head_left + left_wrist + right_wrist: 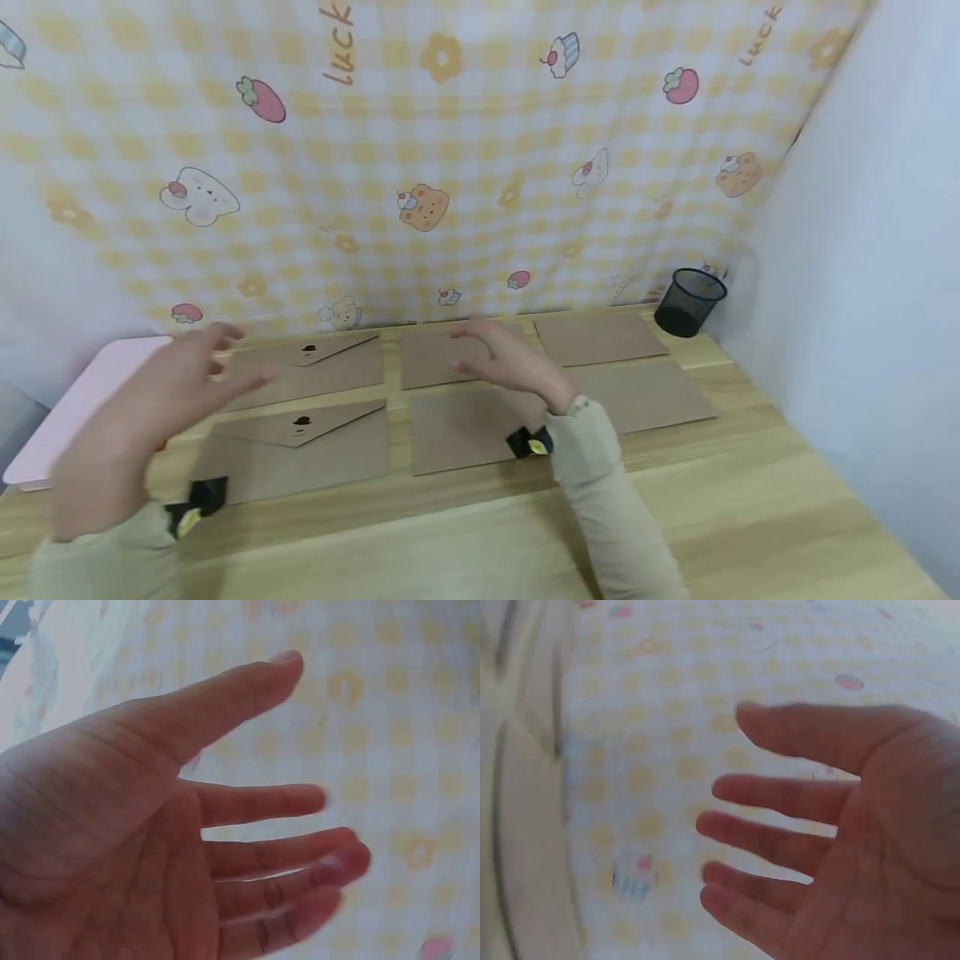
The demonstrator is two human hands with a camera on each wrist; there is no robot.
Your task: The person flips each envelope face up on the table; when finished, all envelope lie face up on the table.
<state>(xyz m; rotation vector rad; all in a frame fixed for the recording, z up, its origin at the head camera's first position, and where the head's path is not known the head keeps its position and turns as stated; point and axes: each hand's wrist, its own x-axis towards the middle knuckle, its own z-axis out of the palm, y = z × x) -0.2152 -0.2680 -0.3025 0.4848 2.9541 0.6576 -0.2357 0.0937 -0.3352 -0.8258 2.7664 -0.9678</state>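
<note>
My left hand (153,396) hovers in the air by the left pair of brown envelopes, slightly blurred, and holds nothing. Those two, a rear envelope (341,371) and a front envelope (330,458), show pointed flaps with a small hat print. Above the middle pair is my right hand (517,362), also holding nothing; it partly hides the rear middle envelope (427,362) and its wrist overlaps the front middle envelope (457,433). The left wrist view shows the left palm (112,840) with fingers spread loosely. In the right wrist view the right hand (855,825) has relaxed, parted fingers.
Two more envelopes lie at right, one at the back (600,337) and one in front (652,396). A black mesh cup (690,304) stands in the back right corner. A pink flat box (90,392) sits at far left. Patterned cloth (465,150) hangs behind the wooden table (420,542).
</note>
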